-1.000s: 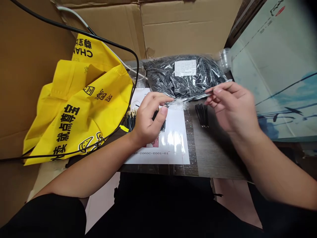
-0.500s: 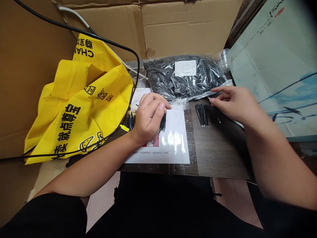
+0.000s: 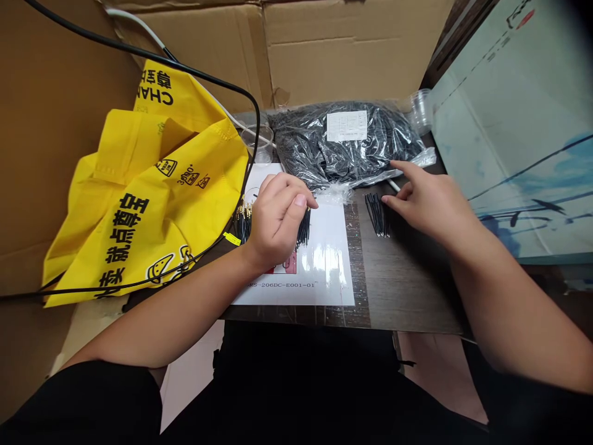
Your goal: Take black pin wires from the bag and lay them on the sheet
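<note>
My left hand (image 3: 282, 216) rests over a white printed sheet (image 3: 328, 266), its fingers curled closed; what they hold, if anything, is hidden. Short black wires with gold-coloured tips (image 3: 244, 222) lie on the sheet to its left, and more black pieces (image 3: 304, 228) show at its right. Just right of the sheet, a small bunch of black wires (image 3: 377, 215) lies on the dark table. My right hand (image 3: 424, 194) hovers beside that bunch with thumb and forefinger apart and nothing seen between them.
Behind the sheet lies a clear plastic bag of black pieces (image 3: 347, 148) with a white label. Clear cups (image 3: 420, 111) stand beside it. A yellow bag (image 3: 185, 167) and a black cable (image 3: 185, 66) occupy the left; a pale printed panel (image 3: 523, 148) leans at the right.
My right hand has shifted slightly left toward the bunch of black wires, with its thumb and forefinger still apart. The small piece seen beneath it earlier is out of sight. My left hand has barely moved.
</note>
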`<action>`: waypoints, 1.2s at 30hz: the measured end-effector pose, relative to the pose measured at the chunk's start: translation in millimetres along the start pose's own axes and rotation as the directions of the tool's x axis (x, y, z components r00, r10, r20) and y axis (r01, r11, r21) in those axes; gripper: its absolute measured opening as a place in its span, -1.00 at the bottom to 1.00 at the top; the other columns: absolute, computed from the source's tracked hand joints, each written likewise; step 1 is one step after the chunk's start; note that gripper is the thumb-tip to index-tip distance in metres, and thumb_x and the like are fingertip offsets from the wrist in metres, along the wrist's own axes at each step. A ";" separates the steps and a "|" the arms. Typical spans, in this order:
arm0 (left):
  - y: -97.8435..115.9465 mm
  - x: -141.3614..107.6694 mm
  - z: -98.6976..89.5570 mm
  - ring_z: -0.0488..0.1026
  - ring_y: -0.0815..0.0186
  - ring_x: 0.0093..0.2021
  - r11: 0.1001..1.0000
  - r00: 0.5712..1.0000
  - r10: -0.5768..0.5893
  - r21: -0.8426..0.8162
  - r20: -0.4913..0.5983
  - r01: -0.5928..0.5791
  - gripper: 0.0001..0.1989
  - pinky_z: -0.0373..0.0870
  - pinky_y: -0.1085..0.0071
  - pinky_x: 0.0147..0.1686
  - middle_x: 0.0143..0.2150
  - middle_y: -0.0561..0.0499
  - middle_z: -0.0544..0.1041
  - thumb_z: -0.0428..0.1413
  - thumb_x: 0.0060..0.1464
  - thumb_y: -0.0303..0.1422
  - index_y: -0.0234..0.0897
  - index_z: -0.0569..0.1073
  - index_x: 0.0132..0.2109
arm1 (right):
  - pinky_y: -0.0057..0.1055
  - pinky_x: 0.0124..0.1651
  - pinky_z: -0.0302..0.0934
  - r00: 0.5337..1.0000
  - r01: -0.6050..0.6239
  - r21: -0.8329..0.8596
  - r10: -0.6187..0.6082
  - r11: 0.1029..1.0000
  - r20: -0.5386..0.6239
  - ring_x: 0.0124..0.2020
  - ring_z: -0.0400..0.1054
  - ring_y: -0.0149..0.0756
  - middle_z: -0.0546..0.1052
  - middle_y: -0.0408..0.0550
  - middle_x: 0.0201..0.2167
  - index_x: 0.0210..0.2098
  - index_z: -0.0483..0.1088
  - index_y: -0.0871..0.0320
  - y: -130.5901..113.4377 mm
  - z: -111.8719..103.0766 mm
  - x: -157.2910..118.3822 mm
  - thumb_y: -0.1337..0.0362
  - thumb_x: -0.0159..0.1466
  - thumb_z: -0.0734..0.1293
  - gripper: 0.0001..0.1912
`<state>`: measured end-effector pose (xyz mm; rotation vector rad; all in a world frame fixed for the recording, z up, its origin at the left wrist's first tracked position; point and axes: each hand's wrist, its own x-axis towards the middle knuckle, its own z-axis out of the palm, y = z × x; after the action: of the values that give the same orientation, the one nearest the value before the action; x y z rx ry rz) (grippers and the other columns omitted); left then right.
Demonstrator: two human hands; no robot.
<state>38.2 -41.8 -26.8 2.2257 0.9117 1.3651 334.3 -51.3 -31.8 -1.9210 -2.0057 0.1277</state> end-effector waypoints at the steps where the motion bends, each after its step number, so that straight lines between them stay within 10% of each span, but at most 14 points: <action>1: 0.1 -0.1 -0.2 0.42 0.28 -0.15 1.000 1.000 0.005 0.000 -0.007 -0.005 -0.69 0.34 0.19 -0.06 -0.25 -0.02 0.48 -0.11 0.33 -0.30 -0.21 0.48 -0.29 | -0.14 -0.29 0.29 1.000 -0.002 0.004 0.002 1.000 0.000 -0.38 0.45 -0.11 0.56 -0.10 -0.47 0.27 0.29 0.07 -0.4 0.0 0.0 0.17 0.14 0.44 -0.29; 13: -0.3 -2.3 -0.4 0.41 0.29 -0.21 0.999 0.999 0.010 -0.032 -0.032 -0.011 -0.67 0.35 0.19 -0.08 -0.29 -0.01 0.48 -0.12 0.33 -0.26 -0.19 0.47 -0.30 | -0.14 -0.22 0.26 0.999 -0.047 0.048 0.048 0.998 -0.020 -0.36 0.44 -0.15 0.57 -0.07 -0.43 0.10 0.45 0.04 -7.3 -4.2 1.2 0.17 0.24 0.36 -0.57; 18: -1.7 -2.5 -0.6 0.39 0.29 -0.24 0.997 0.999 0.007 -0.077 -0.043 -0.010 -0.66 0.32 0.21 -0.11 -0.33 -0.02 0.48 -0.11 0.33 -0.28 -0.23 0.46 -0.34 | -0.19 -0.19 0.22 0.975 0.188 0.038 -0.181 0.982 -0.129 -0.30 0.39 -0.17 0.56 -0.03 -0.33 -0.04 0.52 0.07 -30.0 -0.4 3.1 0.25 0.32 0.28 -0.73; 26: -2.4 -0.5 -1.9 0.35 0.31 -0.31 0.994 0.999 -0.014 -0.111 -0.034 0.010 -0.64 0.28 0.25 -0.19 -0.41 -0.01 0.43 -0.11 0.32 -0.27 -0.26 0.42 -0.40 | -0.25 -0.18 0.01 0.624 0.782 -0.104 -0.770 0.615 0.137 -0.11 0.23 -0.16 0.47 0.04 -0.08 0.03 0.45 0.09 -99.5 27.8 22.1 0.34 0.41 0.18 -0.71; 36: -2.5 -0.5 -1.7 0.33 0.31 -0.33 0.995 0.999 -0.023 -0.096 -0.023 0.021 -0.62 0.29 0.24 -0.19 -0.42 -0.01 0.42 -0.13 0.33 -0.27 -0.25 0.39 -0.42 | -0.27 -0.27 -0.13 0.521 0.837 -0.223 -0.852 0.501 0.042 -0.26 0.16 -0.23 0.44 -0.07 -0.36 -0.13 0.44 0.14 -105.3 48.0 36.6 0.32 0.43 0.19 -0.81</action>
<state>35.6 -40.4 -27.8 2.1265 0.8582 1.3985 218.8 -14.4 -36.9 -0.7643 -2.7432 -0.4361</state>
